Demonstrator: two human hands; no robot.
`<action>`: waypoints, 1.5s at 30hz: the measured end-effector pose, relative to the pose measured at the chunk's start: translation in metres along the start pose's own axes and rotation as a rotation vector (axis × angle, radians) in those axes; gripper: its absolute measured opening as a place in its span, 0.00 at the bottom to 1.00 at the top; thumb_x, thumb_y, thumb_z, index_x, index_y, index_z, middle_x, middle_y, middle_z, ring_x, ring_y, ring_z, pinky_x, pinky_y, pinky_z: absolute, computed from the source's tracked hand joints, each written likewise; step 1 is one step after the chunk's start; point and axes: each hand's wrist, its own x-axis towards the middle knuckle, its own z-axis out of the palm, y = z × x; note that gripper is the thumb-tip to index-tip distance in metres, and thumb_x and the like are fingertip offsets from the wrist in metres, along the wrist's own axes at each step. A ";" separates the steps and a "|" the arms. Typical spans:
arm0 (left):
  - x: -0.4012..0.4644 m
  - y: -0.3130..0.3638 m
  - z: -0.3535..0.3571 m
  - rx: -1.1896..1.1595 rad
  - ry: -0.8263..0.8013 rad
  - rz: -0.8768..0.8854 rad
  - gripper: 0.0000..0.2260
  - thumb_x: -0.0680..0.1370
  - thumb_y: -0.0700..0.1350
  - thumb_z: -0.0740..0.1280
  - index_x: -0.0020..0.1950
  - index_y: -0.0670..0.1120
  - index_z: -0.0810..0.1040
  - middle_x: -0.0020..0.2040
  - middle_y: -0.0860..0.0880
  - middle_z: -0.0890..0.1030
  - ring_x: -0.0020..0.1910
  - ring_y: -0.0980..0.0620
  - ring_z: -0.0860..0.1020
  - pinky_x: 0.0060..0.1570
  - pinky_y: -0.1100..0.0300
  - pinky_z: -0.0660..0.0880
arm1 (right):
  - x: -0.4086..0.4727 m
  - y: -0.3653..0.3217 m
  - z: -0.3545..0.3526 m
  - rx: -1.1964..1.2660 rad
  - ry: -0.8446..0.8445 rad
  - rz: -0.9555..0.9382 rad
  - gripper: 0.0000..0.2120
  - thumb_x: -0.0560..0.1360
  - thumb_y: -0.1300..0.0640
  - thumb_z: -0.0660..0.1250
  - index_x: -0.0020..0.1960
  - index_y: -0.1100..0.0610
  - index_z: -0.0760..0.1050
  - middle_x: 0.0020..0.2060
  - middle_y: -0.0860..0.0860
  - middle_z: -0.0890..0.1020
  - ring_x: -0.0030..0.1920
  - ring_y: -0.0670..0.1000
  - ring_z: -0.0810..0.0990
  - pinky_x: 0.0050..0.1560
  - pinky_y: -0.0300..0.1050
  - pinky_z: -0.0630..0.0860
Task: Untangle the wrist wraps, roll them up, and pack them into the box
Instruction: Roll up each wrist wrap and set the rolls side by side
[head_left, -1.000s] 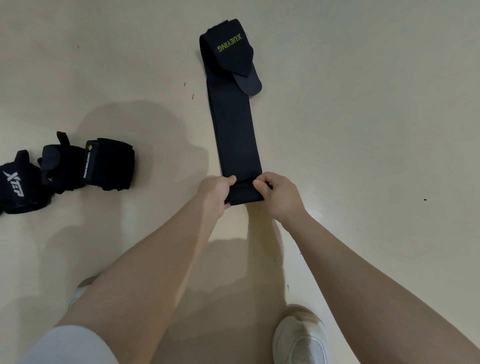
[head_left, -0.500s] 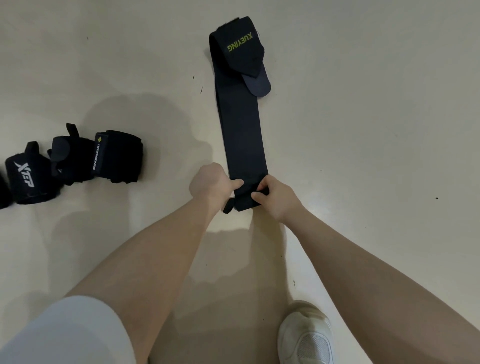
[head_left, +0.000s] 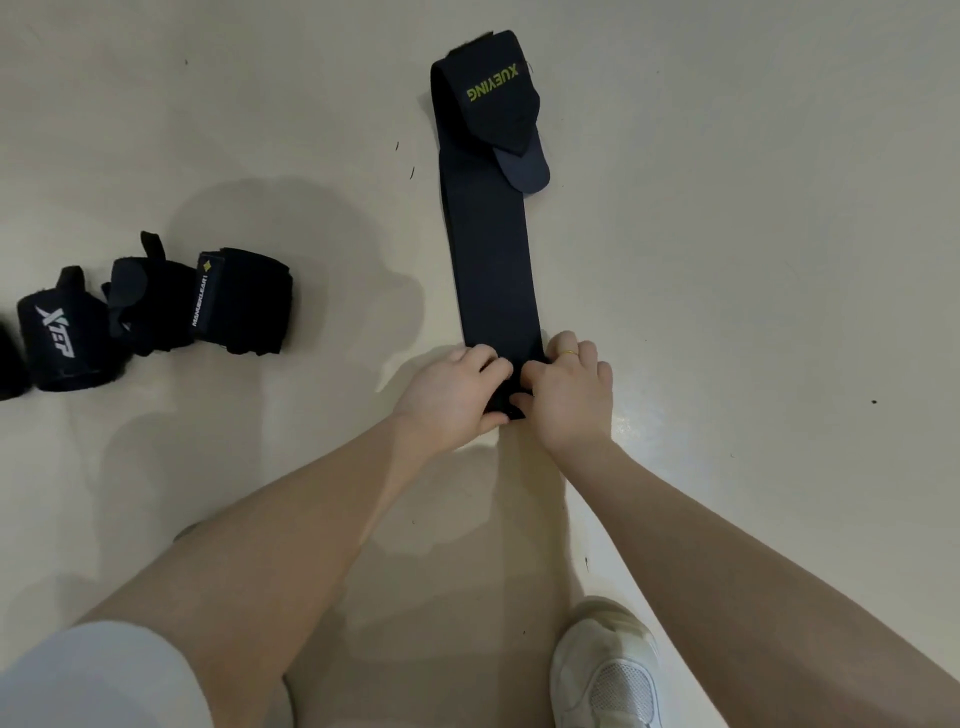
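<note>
Risk: left hand (head_left: 451, 395) and right hand (head_left: 569, 392) fingers pinching near end of flat wrist wrap (head_left: 488, 249) on floor (head_left: 727, 260); uneven pressure likely skews roll.

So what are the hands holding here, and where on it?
Both the left hand and right hand grip the long black wrist wrap at its near end, which is curled under their fingers.
</note>
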 end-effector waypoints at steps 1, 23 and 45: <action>-0.002 0.001 0.002 0.008 -0.021 0.002 0.21 0.77 0.54 0.65 0.66 0.47 0.70 0.66 0.49 0.69 0.63 0.48 0.69 0.55 0.57 0.69 | -0.001 0.001 0.000 0.006 0.008 -0.016 0.08 0.76 0.52 0.64 0.49 0.54 0.78 0.57 0.52 0.68 0.58 0.55 0.65 0.51 0.45 0.59; -0.003 0.017 0.028 -0.459 0.268 -0.328 0.10 0.77 0.39 0.66 0.58 0.39 0.79 0.61 0.46 0.74 0.62 0.48 0.69 0.55 0.72 0.58 | -0.011 0.018 0.009 -0.343 0.085 -0.442 0.08 0.58 0.63 0.72 0.35 0.56 0.77 0.32 0.51 0.78 0.39 0.55 0.80 0.45 0.46 0.70; 0.031 -0.005 0.001 -0.540 0.204 -0.411 0.03 0.76 0.39 0.66 0.49 0.42 0.78 0.44 0.51 0.73 0.43 0.53 0.72 0.46 0.61 0.70 | 0.024 0.015 -0.011 -0.333 0.180 -0.577 0.06 0.71 0.61 0.66 0.36 0.57 0.79 0.38 0.51 0.80 0.44 0.55 0.80 0.48 0.47 0.72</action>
